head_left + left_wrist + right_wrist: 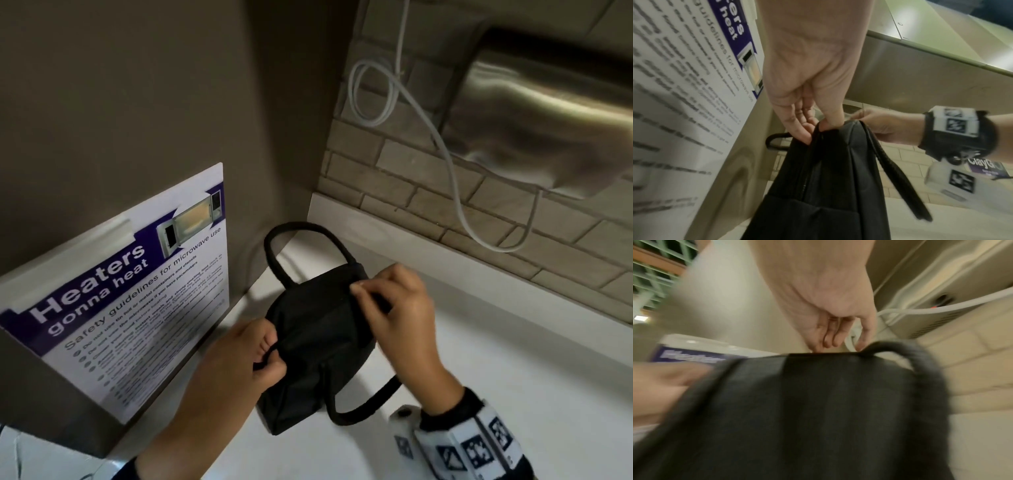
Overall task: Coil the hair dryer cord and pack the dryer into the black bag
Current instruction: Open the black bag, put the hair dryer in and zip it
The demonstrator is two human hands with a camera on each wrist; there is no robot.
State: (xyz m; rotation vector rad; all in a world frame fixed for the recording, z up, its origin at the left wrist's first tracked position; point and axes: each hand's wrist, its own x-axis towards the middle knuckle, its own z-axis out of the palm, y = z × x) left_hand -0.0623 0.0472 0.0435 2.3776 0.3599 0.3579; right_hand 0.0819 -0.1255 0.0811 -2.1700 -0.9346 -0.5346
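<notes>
The black bag (318,342) stands on the white counter (496,370), its two loop handles fallen to either side. My left hand (263,356) pinches the near left end of the bag's top edge; the left wrist view shows its thumb and fingers (830,123) closed on the black fabric (828,186). My right hand (387,301) pinches the far right end of the same edge. In the blurred right wrist view its fingertips (828,344) sit at the bag's (818,410) top seam. No hair dryer or dryer cord shows in any view.
A steel appliance with a microwave safety poster (137,291) stands close on the bag's left. A steel hand dryer (548,113) hangs on the brick wall (411,192) above, and its white cable (452,178) loops down beside it. A raised ledge (445,246) borders the counter.
</notes>
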